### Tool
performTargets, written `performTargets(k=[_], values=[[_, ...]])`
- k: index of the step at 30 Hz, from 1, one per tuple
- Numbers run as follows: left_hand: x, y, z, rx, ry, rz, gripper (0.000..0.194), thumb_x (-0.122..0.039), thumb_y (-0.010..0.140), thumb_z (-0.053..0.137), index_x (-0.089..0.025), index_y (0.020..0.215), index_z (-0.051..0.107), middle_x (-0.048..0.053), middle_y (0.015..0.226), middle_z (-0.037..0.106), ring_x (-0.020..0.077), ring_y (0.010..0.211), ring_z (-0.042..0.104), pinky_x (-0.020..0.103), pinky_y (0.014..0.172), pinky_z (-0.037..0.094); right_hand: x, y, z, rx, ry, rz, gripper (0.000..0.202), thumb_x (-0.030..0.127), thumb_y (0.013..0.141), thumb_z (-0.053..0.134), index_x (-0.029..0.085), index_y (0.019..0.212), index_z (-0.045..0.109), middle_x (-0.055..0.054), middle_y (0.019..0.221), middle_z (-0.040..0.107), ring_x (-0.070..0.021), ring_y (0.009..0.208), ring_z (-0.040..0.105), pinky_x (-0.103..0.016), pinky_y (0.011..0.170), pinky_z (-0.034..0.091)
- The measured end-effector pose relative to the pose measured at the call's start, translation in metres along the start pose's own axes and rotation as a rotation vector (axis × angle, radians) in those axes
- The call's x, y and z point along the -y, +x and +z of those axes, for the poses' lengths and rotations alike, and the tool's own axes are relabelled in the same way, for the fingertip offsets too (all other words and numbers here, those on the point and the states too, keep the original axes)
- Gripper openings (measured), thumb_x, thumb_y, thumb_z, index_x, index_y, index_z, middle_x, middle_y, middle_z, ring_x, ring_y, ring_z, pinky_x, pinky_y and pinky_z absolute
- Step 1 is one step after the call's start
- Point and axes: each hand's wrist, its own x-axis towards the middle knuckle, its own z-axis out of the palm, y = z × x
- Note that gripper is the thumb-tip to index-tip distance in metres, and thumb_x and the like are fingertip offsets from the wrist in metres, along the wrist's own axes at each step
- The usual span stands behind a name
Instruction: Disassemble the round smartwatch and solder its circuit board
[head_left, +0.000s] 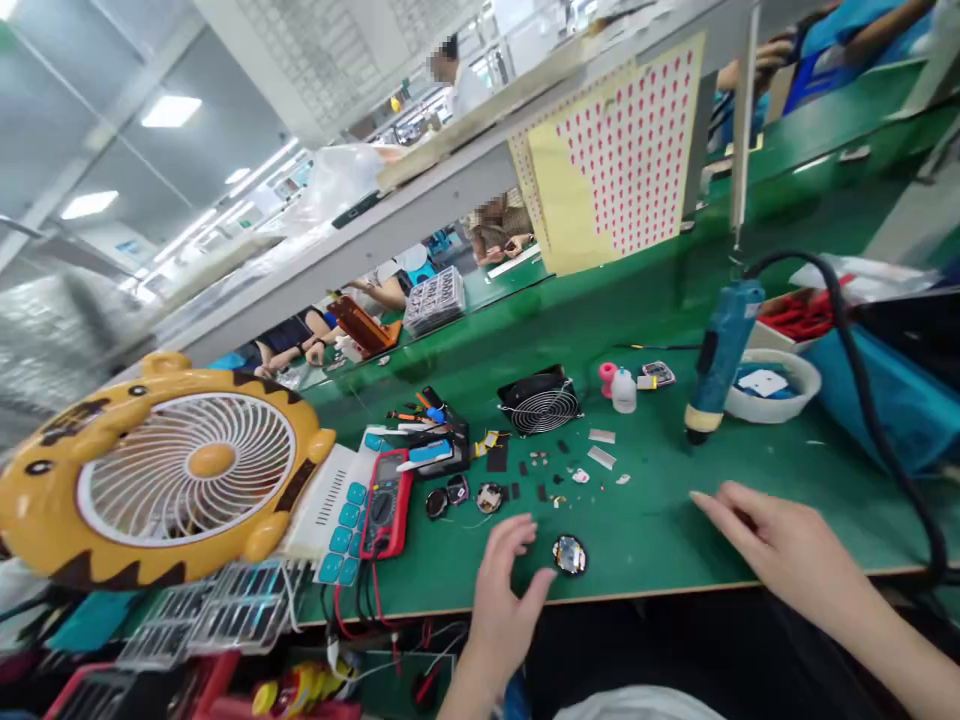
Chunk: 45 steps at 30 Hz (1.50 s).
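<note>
The left grip (pixel 508 580) is parted in a loose C with nothing between thumb and fingers; the round module (pixel 570 555) lies just off its thumb tip, though whether they touch cannot be told. Set near the front edge of the tabletop (pixel 652 520), between both grips, the module seems placed for easy reach. The right grip (pixel 784 540) is half curled, nothing seen in it. Above it hangs the driver (pixel 720 350), presumably slung there to stay handy; its cord (pixel 859 385) loops down beyond that grip and could snag the forearm. Ahead of the left grip lie small parts (pixel 580 476), likely spread for picking singly, with the black fan (pixel 544 405) behind them and the meter (pixel 386 505) off to its left
</note>
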Motion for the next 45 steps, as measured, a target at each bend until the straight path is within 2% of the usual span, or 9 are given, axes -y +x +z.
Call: performTargets(k=[4, 7, 10, 13, 16, 19, 26, 34, 45], values=[[0.018, 0.022, -0.052, -0.344, 0.018, -0.13, 0.026, -0.041, 0.093, 0.065, -0.02, 0.108, 0.069, 0.009, 0.097, 0.074, 0.0189, 0.079, 0.074, 0.033, 0.074, 0.063, -0.003, -0.011, 0.023, -0.058, -0.307, -0.119, 0.05, 0.031, 0.105, 0.04, 0.022, 0.056, 0.036, 0.003, 0.047, 0.044, -0.013, 0.04, 0.046, -0.029, 0.045, 0.029], [0.037, 0.05, -0.095, -0.509, 0.089, -0.236, 0.036, -0.052, 0.092, 0.061, -0.019, 0.107, 0.063, 0.009, 0.098, 0.074, 0.0183, 0.076, 0.072, 0.033, 0.074, 0.061, -0.005, -0.016, 0.024, -0.061, -0.343, -0.11, 0.041, 0.02, 0.098, 0.043, 0.023, 0.057, 0.037, 0.003, 0.049, 0.045, -0.013, 0.043, 0.047, -0.028, 0.05, 0.031], [0.057, 0.084, -0.126, -0.513, 0.187, -0.361, 0.041, -0.055, 0.084, 0.064, -0.018, 0.103, 0.065, 0.007, 0.088, 0.074, 0.02, 0.067, 0.07, 0.034, 0.067, 0.058, -0.005, -0.016, 0.024, -0.065, -0.336, -0.062, 0.031, 0.021, 0.1, 0.042, 0.021, 0.07, 0.052, 0.002, 0.057, 0.056, -0.0134, 0.045, 0.052, -0.028, 0.05, 0.032], [0.073, 0.115, -0.141, -0.462, 0.308, -0.473, 0.036, -0.049, 0.078, 0.062, -0.017, 0.093, 0.069, 0.005, 0.074, 0.071, 0.0216, 0.061, 0.066, 0.035, 0.065, 0.054, -0.008, -0.016, 0.027, -0.069, -0.349, -0.056, 0.035, 0.027, 0.108, 0.038, 0.019, 0.081, 0.06, -0.001, 0.066, 0.066, -0.0146, 0.048, 0.057, -0.029, 0.053, 0.033], [0.084, 0.137, -0.146, -0.414, 0.401, -0.55, 0.031, -0.042, 0.073, 0.061, -0.016, 0.087, 0.071, 0.006, 0.071, 0.071, 0.0231, 0.06, 0.064, 0.036, 0.066, 0.052, -0.01, -0.017, 0.03, -0.065, -0.366, -0.043, 0.047, 0.034, 0.112, 0.034, 0.019, 0.074, 0.058, -0.001, 0.059, 0.061, -0.0151, 0.047, 0.055, -0.03, 0.054, 0.031], [0.088, 0.149, -0.146, -0.393, 0.472, -0.569, 0.033, -0.039, 0.073, 0.062, -0.016, 0.093, 0.073, 0.009, 0.081, 0.074, 0.0256, 0.069, 0.067, 0.039, 0.074, 0.053, -0.008, -0.016, 0.028, -0.063, -0.377, -0.059, 0.053, 0.035, 0.113, 0.034, 0.02, 0.068, 0.055, 0.001, 0.055, 0.055, -0.0142, 0.047, 0.053, -0.03, 0.055, 0.03], [0.093, 0.161, -0.139, -0.332, 0.537, -0.466, 0.04, -0.036, 0.081, 0.057, -0.018, 0.114, 0.071, 0.009, 0.108, 0.074, 0.0227, 0.082, 0.066, 0.036, 0.086, 0.054, -0.004, -0.013, 0.023, -0.061, -0.364, -0.077, 0.053, 0.034, 0.113, 0.037, 0.02, 0.064, 0.051, 0.002, 0.055, 0.052, -0.0129, 0.049, 0.051, -0.029, 0.059, 0.032], [0.099, 0.165, -0.139, -0.288, 0.61, -0.491, 0.023, -0.031, 0.081, 0.061, -0.017, 0.095, 0.074, 0.01, 0.09, 0.072, 0.0288, 0.089, 0.067, 0.04, 0.088, 0.051, -0.007, -0.017, 0.025, -0.05, -0.355, -0.072, 0.051, 0.033, 0.112, 0.04, 0.019, 0.065, 0.053, 0.002, 0.058, 0.052, -0.0134, 0.052, 0.052, -0.03, 0.061, 0.033], [0.094, 0.175, -0.137, -0.301, 0.479, -0.565, 0.014, -0.027, 0.091, 0.073, -0.014, 0.092, 0.069, 0.001, 0.085, 0.071, 0.0165, 0.082, 0.069, 0.036, 0.086, 0.056, -0.007, -0.017, 0.025, -0.04, -0.353, -0.07, 0.05, 0.032, 0.112, 0.04, 0.02, 0.065, 0.052, 0.002, 0.058, 0.052, -0.0145, 0.053, 0.053, -0.03, 0.061, 0.034]])
